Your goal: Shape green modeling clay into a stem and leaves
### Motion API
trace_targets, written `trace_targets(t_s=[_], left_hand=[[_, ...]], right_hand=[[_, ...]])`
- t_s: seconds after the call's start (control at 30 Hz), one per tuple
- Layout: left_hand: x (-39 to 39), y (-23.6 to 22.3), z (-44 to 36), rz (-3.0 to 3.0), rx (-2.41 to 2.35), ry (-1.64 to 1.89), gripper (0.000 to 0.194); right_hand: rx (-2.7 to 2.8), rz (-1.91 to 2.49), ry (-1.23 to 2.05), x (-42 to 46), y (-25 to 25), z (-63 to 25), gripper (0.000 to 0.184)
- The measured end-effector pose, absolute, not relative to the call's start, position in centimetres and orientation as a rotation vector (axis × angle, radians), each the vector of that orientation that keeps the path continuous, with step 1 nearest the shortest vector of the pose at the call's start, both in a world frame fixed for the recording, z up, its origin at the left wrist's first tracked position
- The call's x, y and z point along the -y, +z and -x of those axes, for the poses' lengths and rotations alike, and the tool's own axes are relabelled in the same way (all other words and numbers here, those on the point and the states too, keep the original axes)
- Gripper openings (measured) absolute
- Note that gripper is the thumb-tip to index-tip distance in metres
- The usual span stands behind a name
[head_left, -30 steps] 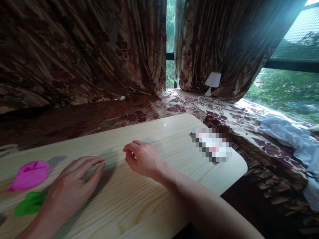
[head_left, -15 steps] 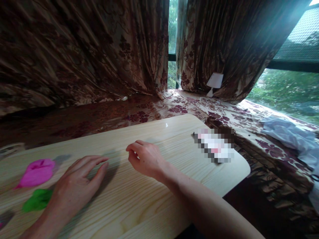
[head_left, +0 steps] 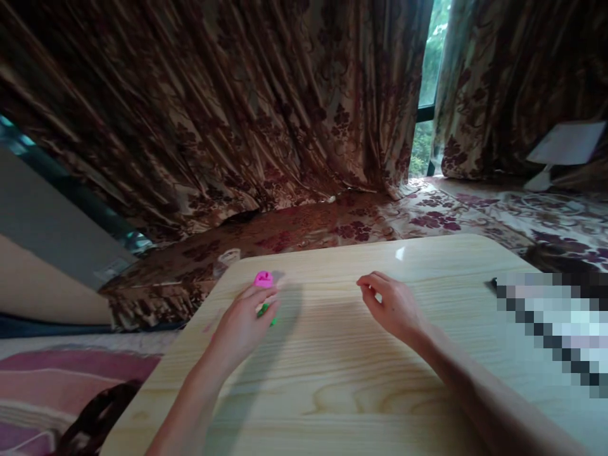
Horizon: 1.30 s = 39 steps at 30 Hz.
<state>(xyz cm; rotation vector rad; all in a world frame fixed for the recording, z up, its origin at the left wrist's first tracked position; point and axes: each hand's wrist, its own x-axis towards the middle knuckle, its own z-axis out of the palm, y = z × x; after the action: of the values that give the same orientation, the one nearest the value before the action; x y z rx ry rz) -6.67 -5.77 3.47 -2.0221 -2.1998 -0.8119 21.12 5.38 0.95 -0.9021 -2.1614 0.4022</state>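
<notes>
My left hand (head_left: 244, 320) is open over the left part of the table (head_left: 327, 373), its fingers and thumb apart with nothing held. Just past its fingertips lies a small, bright pink, soft-looking piece (head_left: 264, 278) with a creased top; its kind is unclear. Partly hidden under the hand is a green piece (head_left: 264, 310), showing between finger and thumb. My right hand (head_left: 392, 304) rests on the right half of the table, fingers curled in to meet the thumb. A small gap shows inside that curl, and no object is visible in it.
A blurred-out flat object (head_left: 555, 323) with a dark edge lies at the table's right. Behind stand a white lamp (head_left: 567, 144) and patterned curtains (head_left: 285, 107). A clear container (head_left: 228, 259) is by the far left corner. Striped pink bedding (head_left: 71, 386) lies left.
The view has swung left, bringing the bedding and the table's left edge into sight. My left hand now covers more of the green piece and is nearer the pink one. My right hand keeps its curl.
</notes>
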Motion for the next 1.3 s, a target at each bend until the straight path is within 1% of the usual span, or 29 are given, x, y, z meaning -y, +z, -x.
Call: trace_targets(t_s=[0.1,0.17,0.23,0.3,0.37,0.47,0.53,0.6,0.67,0.7,0.77,0.83,0.93,1.03,1.2,1.23,1.3], left_hand=[[7.0,2.8,6.6,1.989,2.257,-0.591,0.033],[7.2,2.5,6.5,1.961,2.283,-0.513,0.036],[6.8,2.4,6.6,1.925,2.308,-0.493,0.036],[5.8,2.5,6.4,1.892,2.345,-0.573,0.031],[4.5,2.9,5.4,1.919,2.409,-0.853,0.025],[2.3,3.9,2.0,2.129,2.459,-1.615,0.027],[1.0,4.3,-0.8,2.155,2.480,-2.169,0.028],[0.1,4.4,-3.2,2.017,2.497,-2.594,0.024],[-0.5,4.0,-4.6,1.859,2.550,-2.830,0.020],[-0.6,3.7,-5.0,1.806,2.590,-2.890,0.019],[-0.8,2.9,-5.3,1.744,2.665,-2.963,0.019],[-0.7,2.4,-5.3,1.737,2.709,-2.998,0.022],[-0.4,2.1,-5.5,1.859,2.731,-2.944,0.028],[-0.2,2.1,-5.7,1.981,2.716,-2.859,0.026],[-0.4,1.8,-5.3,1.965,2.639,-2.824,0.022],[-0.5,1.7,-5.1,1.921,2.637,-2.830,0.022],[-0.7,1.7,-4.7,1.776,2.673,-2.858,0.020]], right_hand=[[2.169,0.908,0.398,-5.2,1.0,-21.1,0.021],[2.171,0.912,0.399,-5.2,1.0,-21.1,0.021],[2.168,0.917,0.403,-5.3,0.9,-21.1,0.021],[2.164,0.918,0.409,-5.3,0.8,-21.1,0.020],[2.154,0.901,0.439,-5.1,0.9,-21.1,0.019],[2.134,0.819,0.538,-4.5,1.5,-21.0,0.019],[2.129,0.734,0.593,-4.1,2.1,-21.0,0.031],[2.118,0.686,0.603,-3.9,2.5,-21.0,0.043],[2.111,0.700,0.569,-3.9,2.7,-21.0,0.044],[2.122,0.720,0.540,-4.0,2.8,-21.0,0.040],[2.172,0.752,0.474,-4.3,2.8,-21.1,0.029],[2.228,0.769,0.413,-4.5,2.8,-21.3,0.024],[2.266,0.784,0.320,-4.6,2.8,-21.4,0.024],[2.282,0.796,0.263,-4.7,2.6,-21.3,0.027],[2.300,0.821,0.368,-5.0,2.7,-21.2,0.021],[2.287,0.835,0.404,-5.0,2.9,-21.6,0.027],[2.244,0.889,0.441,-4.7,3.5,-23.0,0.047]])
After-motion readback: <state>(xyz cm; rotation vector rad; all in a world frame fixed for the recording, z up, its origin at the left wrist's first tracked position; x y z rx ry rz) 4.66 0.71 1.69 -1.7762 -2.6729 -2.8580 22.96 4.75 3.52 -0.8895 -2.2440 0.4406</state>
